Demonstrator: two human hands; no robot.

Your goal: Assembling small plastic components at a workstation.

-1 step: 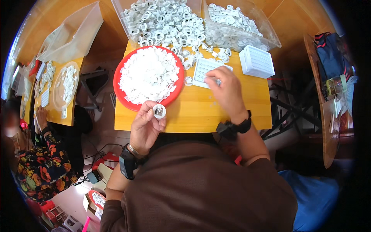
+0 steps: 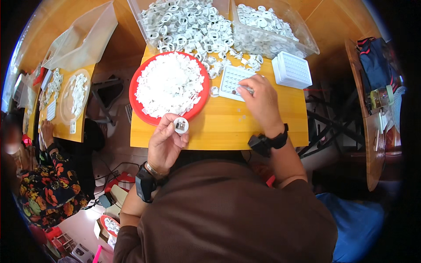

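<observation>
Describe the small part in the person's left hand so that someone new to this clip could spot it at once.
Start at the round red tray heaped with white pieces on the wooden table. Just below its near rim, the left hand pinches a small round white ring part with a grey centre. Unlike the loose white parts piled in the tray and bins, it is alone, held up in fingertips.

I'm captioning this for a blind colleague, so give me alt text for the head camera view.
Seen from above, a person at a small wooden table holds a small round white part in the left hand while the right hand rests on a white grid tray. A red plate heaped with white pieces and two clear bins of white ring parts sit beyond.
</observation>
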